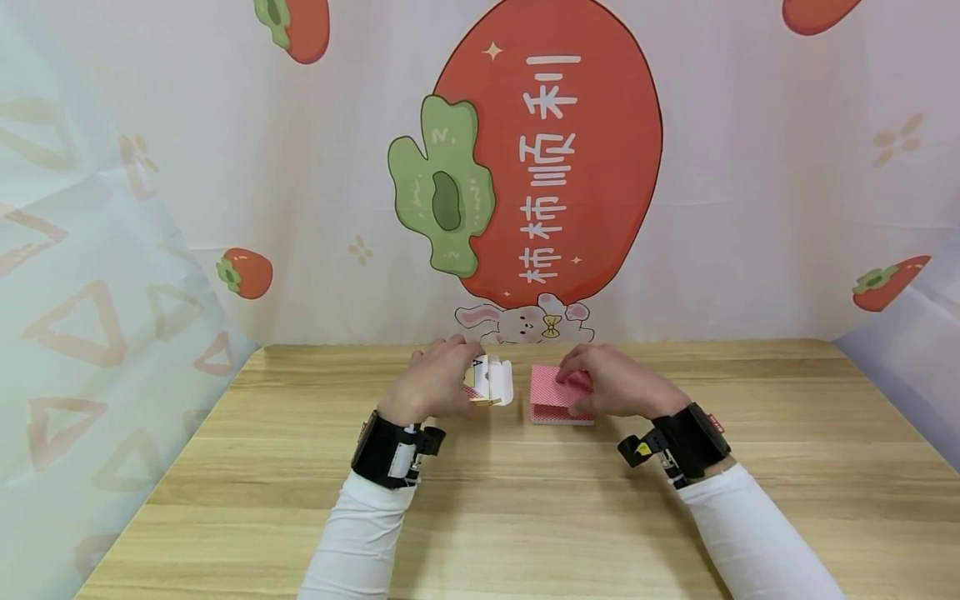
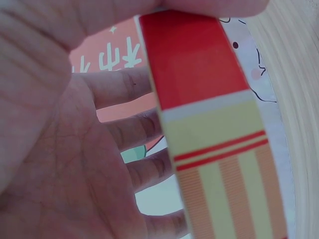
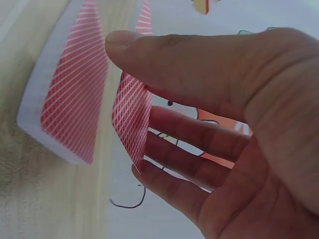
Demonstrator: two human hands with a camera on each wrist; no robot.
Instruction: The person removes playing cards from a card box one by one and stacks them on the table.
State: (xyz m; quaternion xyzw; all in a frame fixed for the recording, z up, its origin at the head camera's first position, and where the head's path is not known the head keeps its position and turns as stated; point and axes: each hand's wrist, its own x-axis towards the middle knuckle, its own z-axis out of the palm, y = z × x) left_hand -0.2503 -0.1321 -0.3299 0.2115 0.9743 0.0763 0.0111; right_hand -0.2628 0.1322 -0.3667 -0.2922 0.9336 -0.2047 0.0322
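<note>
My left hand [image 1: 435,385] grips a playing-card box [image 2: 214,119] striped in red, cream and orange, fingers behind it and thumb along its edge. Its white flap [image 1: 501,383] stands open toward the right, and a card-like "A" shows on the face. My right hand [image 1: 621,382] pinches a red-patterned playing card [image 3: 132,117] between thumb and fingertips; whether it is one card or a few I cannot tell. Just below lies a stack of red-backed playing cards [image 3: 75,94] with white edges, flat on the table and apart from the lifted piece.
A light wood-grain table [image 1: 525,508] runs under both hands. Behind it hangs a white cloth backdrop [image 1: 712,208] with a large orange persimmon print [image 1: 615,150] and a small rabbit. Both wrists wear black camera straps [image 1: 693,442].
</note>
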